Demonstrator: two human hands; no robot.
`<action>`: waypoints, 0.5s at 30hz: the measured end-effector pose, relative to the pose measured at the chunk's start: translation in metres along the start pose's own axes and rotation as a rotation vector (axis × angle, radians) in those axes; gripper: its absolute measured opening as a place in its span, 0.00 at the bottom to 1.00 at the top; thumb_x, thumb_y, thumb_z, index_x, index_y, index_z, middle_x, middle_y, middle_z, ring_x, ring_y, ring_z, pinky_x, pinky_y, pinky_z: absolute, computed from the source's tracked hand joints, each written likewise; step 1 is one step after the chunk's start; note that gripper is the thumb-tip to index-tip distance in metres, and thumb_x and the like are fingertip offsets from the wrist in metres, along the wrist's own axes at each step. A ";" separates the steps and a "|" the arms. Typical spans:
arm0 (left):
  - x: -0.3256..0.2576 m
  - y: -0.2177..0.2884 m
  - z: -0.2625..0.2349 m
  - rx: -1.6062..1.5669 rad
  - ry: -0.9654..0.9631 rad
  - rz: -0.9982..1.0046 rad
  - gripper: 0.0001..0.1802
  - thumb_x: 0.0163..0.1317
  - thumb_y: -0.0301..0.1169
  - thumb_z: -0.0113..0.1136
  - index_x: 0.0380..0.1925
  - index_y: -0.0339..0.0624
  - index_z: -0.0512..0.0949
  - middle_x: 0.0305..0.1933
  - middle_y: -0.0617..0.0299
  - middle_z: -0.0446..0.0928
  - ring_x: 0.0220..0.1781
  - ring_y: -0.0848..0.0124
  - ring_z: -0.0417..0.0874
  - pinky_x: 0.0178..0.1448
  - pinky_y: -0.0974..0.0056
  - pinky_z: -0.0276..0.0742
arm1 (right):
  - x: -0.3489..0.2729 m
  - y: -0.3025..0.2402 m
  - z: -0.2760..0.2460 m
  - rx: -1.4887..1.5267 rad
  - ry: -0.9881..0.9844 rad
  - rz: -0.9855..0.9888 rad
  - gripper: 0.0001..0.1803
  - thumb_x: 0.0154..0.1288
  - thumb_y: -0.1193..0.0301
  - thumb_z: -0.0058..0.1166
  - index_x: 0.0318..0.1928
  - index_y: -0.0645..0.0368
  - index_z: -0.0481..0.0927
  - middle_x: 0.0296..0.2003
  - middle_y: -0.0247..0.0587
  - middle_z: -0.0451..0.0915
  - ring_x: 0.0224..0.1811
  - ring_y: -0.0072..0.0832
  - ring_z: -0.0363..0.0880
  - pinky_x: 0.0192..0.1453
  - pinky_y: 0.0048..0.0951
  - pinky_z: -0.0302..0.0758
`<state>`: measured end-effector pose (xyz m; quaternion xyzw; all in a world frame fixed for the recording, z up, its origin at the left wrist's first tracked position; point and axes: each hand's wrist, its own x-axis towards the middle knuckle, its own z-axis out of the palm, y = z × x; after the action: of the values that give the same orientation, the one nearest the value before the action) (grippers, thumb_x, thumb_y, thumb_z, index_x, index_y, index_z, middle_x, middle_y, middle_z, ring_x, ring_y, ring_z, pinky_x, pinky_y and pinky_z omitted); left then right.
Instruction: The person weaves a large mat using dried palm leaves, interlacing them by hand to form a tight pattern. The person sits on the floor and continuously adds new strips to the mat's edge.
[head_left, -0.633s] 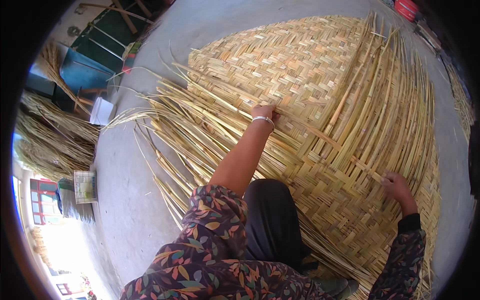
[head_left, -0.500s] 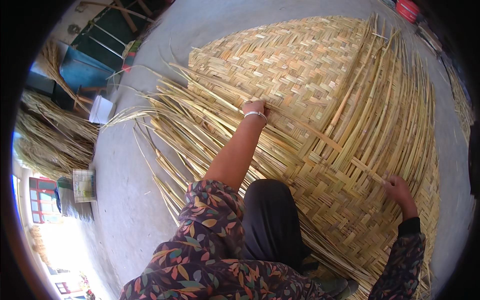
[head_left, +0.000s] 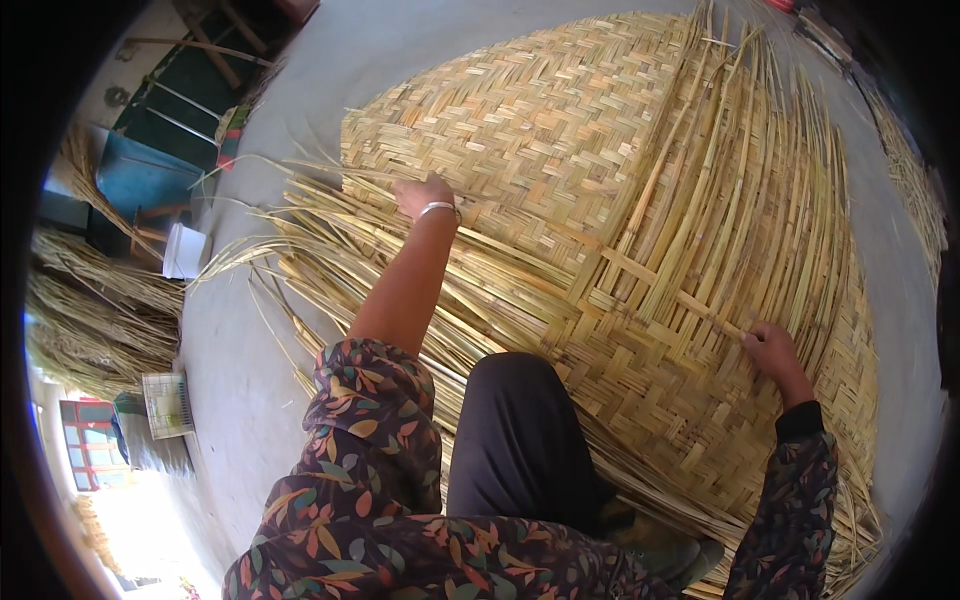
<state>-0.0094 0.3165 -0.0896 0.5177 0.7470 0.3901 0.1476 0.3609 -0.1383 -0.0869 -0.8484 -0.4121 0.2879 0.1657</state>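
Note:
A large mat of flattened reed strips (head_left: 540, 110) in a slanting weave lies on the floor. A single reed strip (head_left: 632, 267) runs across it from my left hand to my right. My left hand (head_left: 425, 196), with a bracelet (head_left: 440, 208) at the wrist, is closed on the strip's far left part near the mat's edge. At the other end, my right hand (head_left: 776, 358) pinches the strip's tip. Long loose strips (head_left: 720, 190) lie over the mat at the right, some crossed by the held strip. Unwoven ends (head_left: 300, 245) fan out to the left.
My bent knee (head_left: 525, 430) and shoe (head_left: 665, 560) rest by the mat's near edge. To the left on the grey floor (head_left: 240, 370) are a white bucket (head_left: 186, 251), a wire basket (head_left: 167, 405) and piled reed stalks (head_left: 100, 300). More stalks (head_left: 910, 175) lie far right.
My left hand has slid farther left along the strip, toward the fanned ends. My right hand keeps its pinch at the strip's other end. The whole view has shifted a little.

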 end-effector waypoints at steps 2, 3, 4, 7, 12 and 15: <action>-0.073 0.029 -0.010 0.158 -0.157 0.426 0.32 0.56 0.36 0.61 0.59 0.39 0.65 0.63 0.45 0.64 0.66 0.52 0.62 0.67 0.51 0.60 | -0.003 0.000 -0.003 -0.037 0.026 0.006 0.18 0.58 0.59 0.56 0.29 0.65 0.78 0.23 0.49 0.76 0.27 0.39 0.76 0.34 0.37 0.71; -0.092 0.027 -0.013 0.126 -0.316 0.659 0.27 0.57 0.35 0.60 0.56 0.42 0.68 0.62 0.49 0.66 0.65 0.53 0.64 0.65 0.50 0.61 | -0.001 -0.010 -0.001 -0.044 0.016 0.018 0.18 0.57 0.59 0.56 0.29 0.65 0.78 0.23 0.49 0.75 0.27 0.40 0.76 0.34 0.38 0.71; -0.119 0.028 -0.013 0.116 -0.485 0.847 0.21 0.60 0.35 0.56 0.53 0.45 0.71 0.60 0.53 0.69 0.63 0.56 0.66 0.64 0.51 0.63 | -0.005 -0.015 -0.004 -0.067 0.010 0.057 0.18 0.57 0.59 0.56 0.28 0.65 0.78 0.23 0.50 0.75 0.27 0.42 0.75 0.34 0.38 0.70; -0.193 0.049 -0.018 0.232 -0.802 1.312 0.16 0.61 0.36 0.53 0.48 0.47 0.74 0.52 0.57 0.75 0.56 0.58 0.73 0.57 0.53 0.67 | -0.008 -0.017 -0.008 -0.149 0.058 -0.016 0.17 0.57 0.58 0.53 0.29 0.62 0.79 0.26 0.52 0.77 0.31 0.47 0.76 0.36 0.46 0.70; -0.224 0.082 -0.010 0.561 -0.939 1.482 0.14 0.63 0.43 0.50 0.40 0.50 0.78 0.40 0.58 0.78 0.48 0.60 0.77 0.53 0.54 0.70 | -0.010 -0.037 -0.007 -0.460 0.128 -0.009 0.13 0.57 0.62 0.51 0.33 0.59 0.80 0.32 0.50 0.80 0.38 0.48 0.79 0.41 0.47 0.75; -0.220 0.101 -0.004 0.600 -1.230 1.211 0.20 0.61 0.50 0.51 0.36 0.46 0.79 0.39 0.55 0.78 0.46 0.58 0.78 0.51 0.52 0.71 | -0.006 -0.040 -0.010 -0.429 0.041 0.030 0.13 0.58 0.63 0.52 0.34 0.59 0.81 0.33 0.49 0.81 0.38 0.46 0.80 0.41 0.46 0.75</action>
<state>0.1471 0.1356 -0.0532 0.9544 0.2076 -0.1541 0.1490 0.3398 -0.1189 -0.0562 -0.8758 -0.4481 0.1787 -0.0147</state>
